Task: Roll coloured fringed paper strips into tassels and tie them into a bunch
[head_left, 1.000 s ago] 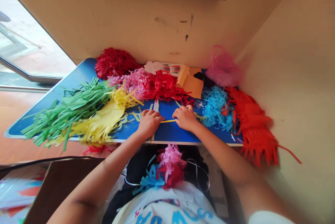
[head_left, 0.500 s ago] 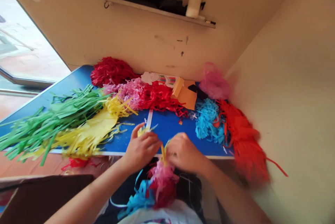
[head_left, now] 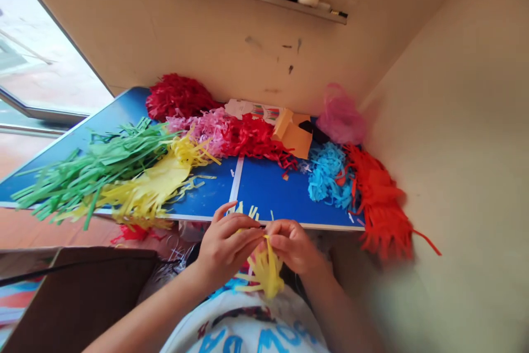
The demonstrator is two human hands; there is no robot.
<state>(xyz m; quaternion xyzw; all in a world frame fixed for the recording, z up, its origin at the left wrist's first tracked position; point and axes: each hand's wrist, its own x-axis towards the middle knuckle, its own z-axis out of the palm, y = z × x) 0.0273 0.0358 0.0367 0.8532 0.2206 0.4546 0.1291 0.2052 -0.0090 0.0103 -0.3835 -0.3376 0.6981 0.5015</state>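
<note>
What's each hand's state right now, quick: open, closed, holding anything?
Left hand: fingertips at the yellow fringed paper; their undersides are hidden, so its grip cannot be told.
Right hand: closed, seemingly pinching the top of that paper.

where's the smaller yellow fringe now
In the head view, the smaller yellow fringe hangs at lower centre, its top between the left hand and right hand, by the shirt.

Your left hand (head_left: 227,243) showed its back, fingers stretched toward your right hand (head_left: 295,248), one digit (head_left: 224,210) raised on its far side. Your right thumb (head_left: 278,243) and curled fingers (head_left: 286,226) pinched just beside the left fingertips (head_left: 257,232); your forearms (head_left: 161,306) converged behind the hands.
</note>
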